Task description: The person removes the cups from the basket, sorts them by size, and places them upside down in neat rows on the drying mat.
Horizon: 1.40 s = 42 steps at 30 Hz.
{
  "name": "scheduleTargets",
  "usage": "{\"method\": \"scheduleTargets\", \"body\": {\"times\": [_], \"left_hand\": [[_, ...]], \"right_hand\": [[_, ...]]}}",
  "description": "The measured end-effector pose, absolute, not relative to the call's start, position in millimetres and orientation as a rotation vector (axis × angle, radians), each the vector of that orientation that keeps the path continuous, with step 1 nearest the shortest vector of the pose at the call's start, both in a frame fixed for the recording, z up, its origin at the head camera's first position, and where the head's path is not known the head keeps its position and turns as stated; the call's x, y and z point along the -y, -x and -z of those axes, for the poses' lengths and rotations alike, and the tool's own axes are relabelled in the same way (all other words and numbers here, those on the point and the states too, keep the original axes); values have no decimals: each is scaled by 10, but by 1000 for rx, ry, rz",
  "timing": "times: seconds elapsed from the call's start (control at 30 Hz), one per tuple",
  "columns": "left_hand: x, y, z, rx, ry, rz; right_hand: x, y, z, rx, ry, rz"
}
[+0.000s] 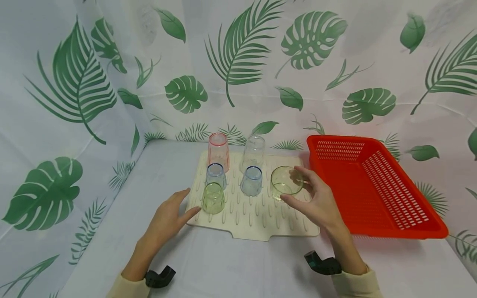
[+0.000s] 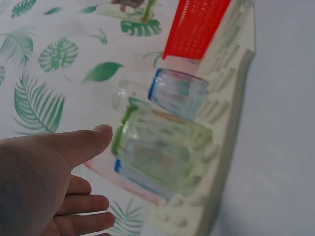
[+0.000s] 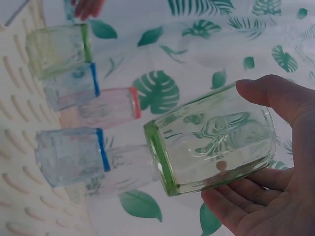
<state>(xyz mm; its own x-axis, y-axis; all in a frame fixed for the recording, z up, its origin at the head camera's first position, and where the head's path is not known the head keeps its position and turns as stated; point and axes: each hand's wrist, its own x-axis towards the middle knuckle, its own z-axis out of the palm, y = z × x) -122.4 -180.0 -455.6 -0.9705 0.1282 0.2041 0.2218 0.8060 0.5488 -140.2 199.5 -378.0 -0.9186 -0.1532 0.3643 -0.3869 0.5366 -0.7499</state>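
Note:
My right hand [image 1: 316, 196] grips a clear green glass [image 3: 216, 140] between thumb and fingers, over the right side of the cream ribbed drying mat [image 1: 238, 229]. In the right wrist view, the glass's thick green edge faces the mat. My left hand [image 1: 167, 217] lies with spread, straight fingers at the mat's left edge, beside a standing green glass [image 1: 213, 199]; whether the thumb touches it, I cannot tell. Behind that glass stand a blue-edged glass [image 1: 215, 176] and a tall pink glass [image 1: 218, 151]. Another blue-edged glass [image 1: 251, 182] stands mid-mat, before a tall clear glass [image 1: 255, 150].
A red perforated plastic basket [image 1: 335, 198] stands right of the mat, close to my right forearm. White leaf-print cloth [image 1: 242, 111] hangs behind and at the sides. Pale cloth covers the table [image 1: 231, 265].

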Motion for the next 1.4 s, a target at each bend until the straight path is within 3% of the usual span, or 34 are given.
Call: {"method": "scheduleTargets", "body": {"times": [0.5, 1.03, 1.4], "left_hand": [[1352, 1256, 4011, 2673, 539, 967], [870, 1355, 3874, 2632, 897, 1331], [708, 1375, 3859, 2627, 996, 1376]], "right_hand": [[-1935, 1383, 3818, 2509, -551, -1357], [-1775, 1289, 3832, 2551, -714, -1357], [-1704, 1265, 3829, 2562, -838, -1392]]}}
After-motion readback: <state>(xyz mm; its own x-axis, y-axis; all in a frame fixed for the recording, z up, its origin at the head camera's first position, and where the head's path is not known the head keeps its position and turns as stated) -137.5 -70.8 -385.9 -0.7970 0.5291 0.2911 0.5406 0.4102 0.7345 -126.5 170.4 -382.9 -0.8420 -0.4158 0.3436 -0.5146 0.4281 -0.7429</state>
